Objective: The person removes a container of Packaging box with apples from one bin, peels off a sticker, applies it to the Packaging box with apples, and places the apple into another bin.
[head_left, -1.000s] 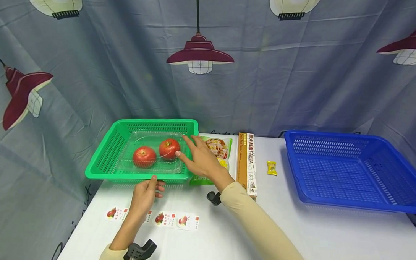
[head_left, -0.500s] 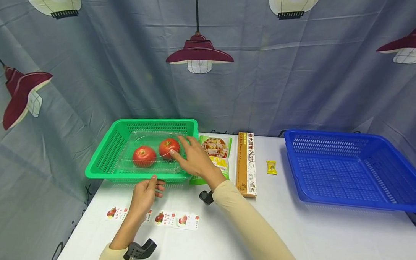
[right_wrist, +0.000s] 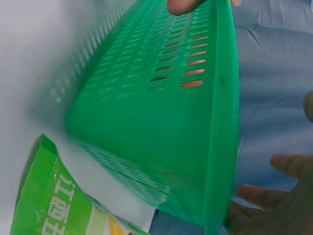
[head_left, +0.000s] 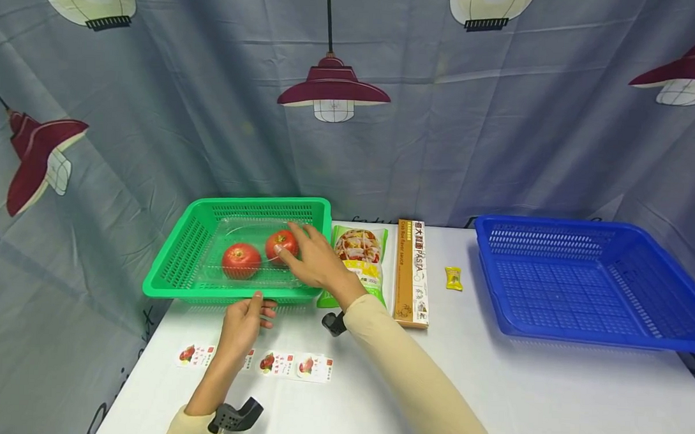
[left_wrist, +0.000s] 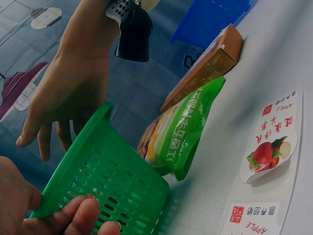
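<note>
Two red apples lie in a clear plastic box (head_left: 270, 278) inside the green basket (head_left: 176, 252). The left apple (head_left: 240, 262) shows whole. Part of the right apple (head_left: 274, 247) is covered by my right hand (head_left: 318, 261), which reaches over the basket's right side with thumb and fingers spread apart around that apple. My left hand (head_left: 241, 325) holds the front rim, its thumb over the edge and its fingers against the outer wall, as the left wrist view shows. In the right wrist view the right hand's fingers (right_wrist: 259, 196) stand above the rim.
Right of the basket lie a green food bag (head_left: 360, 249), a pasta box (head_left: 412, 270) and a small yellow packet (head_left: 454, 279). A blue basket (head_left: 567, 339) stands at the right. Apple label cards (head_left: 313, 368) lie in front on the white table (head_left: 410, 385). A grey curtain (head_left: 413, 149) hangs behind.
My right hand has moved left from the basket's right rim to over the right apple. The left hand has stayed at the front rim.
</note>
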